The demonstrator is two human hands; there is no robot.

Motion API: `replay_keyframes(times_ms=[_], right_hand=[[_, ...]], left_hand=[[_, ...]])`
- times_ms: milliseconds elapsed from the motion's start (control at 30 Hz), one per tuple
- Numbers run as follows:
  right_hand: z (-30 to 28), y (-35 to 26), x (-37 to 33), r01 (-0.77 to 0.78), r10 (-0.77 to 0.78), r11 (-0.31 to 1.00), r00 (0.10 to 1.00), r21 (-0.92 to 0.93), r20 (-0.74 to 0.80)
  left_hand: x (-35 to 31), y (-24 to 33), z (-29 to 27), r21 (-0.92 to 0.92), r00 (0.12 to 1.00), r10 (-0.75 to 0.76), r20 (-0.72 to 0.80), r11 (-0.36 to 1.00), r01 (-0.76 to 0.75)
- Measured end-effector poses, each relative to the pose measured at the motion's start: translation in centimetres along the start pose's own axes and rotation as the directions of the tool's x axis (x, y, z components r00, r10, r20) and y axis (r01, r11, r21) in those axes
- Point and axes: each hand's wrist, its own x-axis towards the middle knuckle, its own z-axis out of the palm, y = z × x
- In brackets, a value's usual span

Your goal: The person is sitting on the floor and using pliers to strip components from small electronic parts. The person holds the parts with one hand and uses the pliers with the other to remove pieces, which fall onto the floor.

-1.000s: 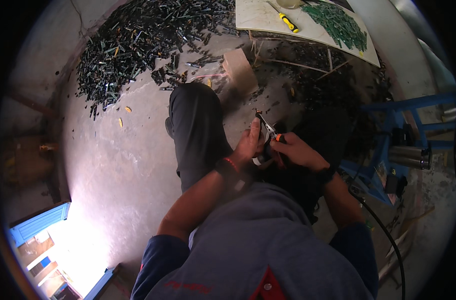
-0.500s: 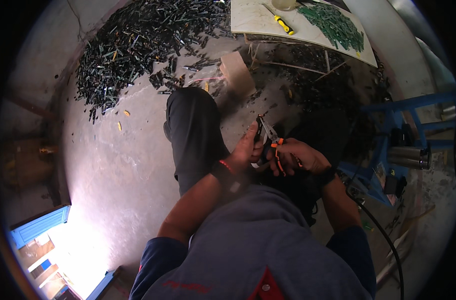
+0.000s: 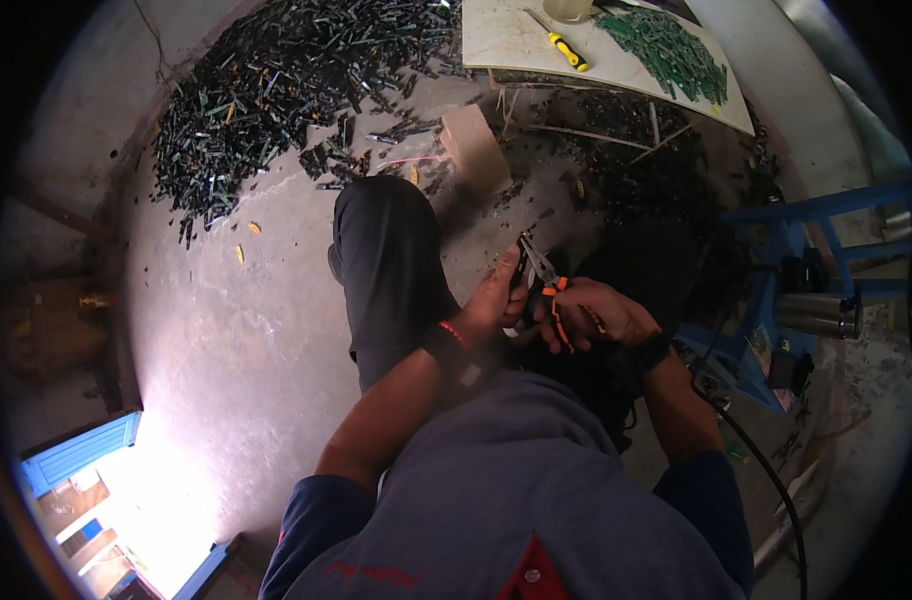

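Observation:
Between my knees, my left hand is closed round a slim black strip-like piece, with the thumb along its side. My right hand grips long-nose pliers that have orange and black handles. The pliers' metal jaws point up and to the left, meeting the top end of the black piece. Whether the jaws are fully closed on it is too small to tell. My fingers hide the lower part of the piece.
A large heap of dark strips covers the floor at the far left. Beyond my knees stands a tan block. A low table holds a yellow-black screwdriver and green strips. A blue frame and black cable are at right.
The pliers' tip and the top of the black piece have shifted very slightly. Both hands keep their grip and place.

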Motion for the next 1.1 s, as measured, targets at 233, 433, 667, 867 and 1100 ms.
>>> replay_keyframes(times_ms=[233,433,667,867,1100], right_hand=[[0.4,0.1,-0.1,0.047,-0.047,0.999,0.999,0.018,-0.001],[0.3,0.4,-0.2,0.033,-0.033,0.999,0.999,0.036,-0.005],[0.7,-0.1,-0.1,0.032,-0.030,0.999,0.999,0.044,-0.028],[0.3,0.7,0.1,0.059,-0.058,0.998,0.998,0.033,-0.031],[0.4,0.4,-0.1,0.008,-0.001,0.997,0.997,0.083,-0.078]], left_hand=[[-0.5,0.5,0.5,0.014,1.000,-0.008,-0.014,1.000,0.008],[-0.7,0.8,0.6,0.020,0.999,-0.002,-0.032,1.000,0.002],[-0.5,0.5,0.5,0.028,0.999,0.042,-0.007,0.999,-0.042],[-0.5,0.4,0.7,0.060,0.998,0.018,-0.058,0.998,-0.015],[-0.3,0.1,0.3,0.032,0.998,0.035,-0.058,0.999,-0.033]])
